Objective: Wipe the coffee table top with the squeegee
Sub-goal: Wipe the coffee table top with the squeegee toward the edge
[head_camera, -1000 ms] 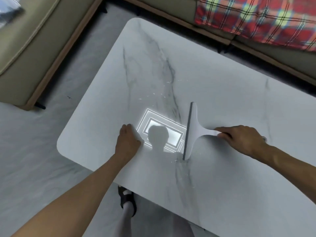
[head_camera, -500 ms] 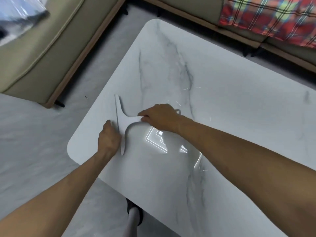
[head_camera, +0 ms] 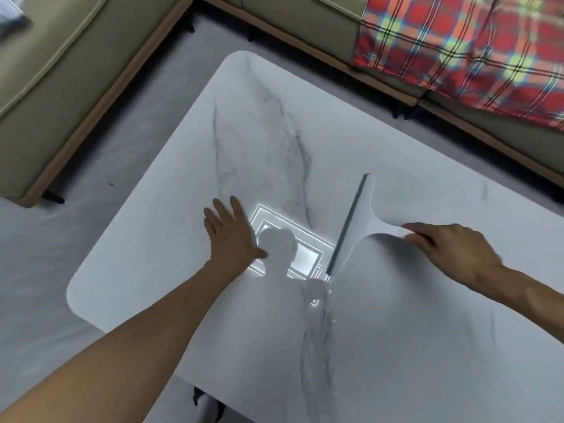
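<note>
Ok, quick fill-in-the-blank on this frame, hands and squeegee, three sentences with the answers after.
1. The right hand grips the squeegee by its ___.
2. The left hand rests on the marble coffee table with fingers ___, not curled.
3. The squeegee's dark blade edge faces the ___ hand.
Missing words: handle; straight; left.
</note>
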{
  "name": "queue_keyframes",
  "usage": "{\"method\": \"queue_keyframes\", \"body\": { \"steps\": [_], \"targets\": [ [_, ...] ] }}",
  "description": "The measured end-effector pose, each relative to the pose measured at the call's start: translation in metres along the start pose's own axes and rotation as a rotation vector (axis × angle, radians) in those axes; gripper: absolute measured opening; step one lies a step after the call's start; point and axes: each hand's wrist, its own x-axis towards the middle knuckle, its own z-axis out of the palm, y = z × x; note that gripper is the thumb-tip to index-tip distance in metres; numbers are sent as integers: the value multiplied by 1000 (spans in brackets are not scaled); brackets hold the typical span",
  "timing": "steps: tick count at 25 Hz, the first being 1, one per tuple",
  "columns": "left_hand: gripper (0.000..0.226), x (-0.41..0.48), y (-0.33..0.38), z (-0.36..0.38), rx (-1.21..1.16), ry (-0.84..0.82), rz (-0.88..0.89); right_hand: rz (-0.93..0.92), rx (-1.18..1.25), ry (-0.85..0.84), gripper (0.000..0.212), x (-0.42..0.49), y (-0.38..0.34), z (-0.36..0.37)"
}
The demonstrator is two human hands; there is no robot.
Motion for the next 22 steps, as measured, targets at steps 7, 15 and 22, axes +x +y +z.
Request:
{"method": "queue_keyframes", "body": {
  "steps": [7, 15, 22],
  "targets": [
    [142, 21, 4, 17, 160, 15, 13, -46, 526, 125, 43, 179, -119, -45],
    [141, 24, 7, 14, 224, -9, 16, -16, 278, 86, 45, 107, -45, 8],
    [141, 20, 7, 13, 227, 2, -7, 112, 236, 96, 43, -15, 23, 2]
  ]
}}
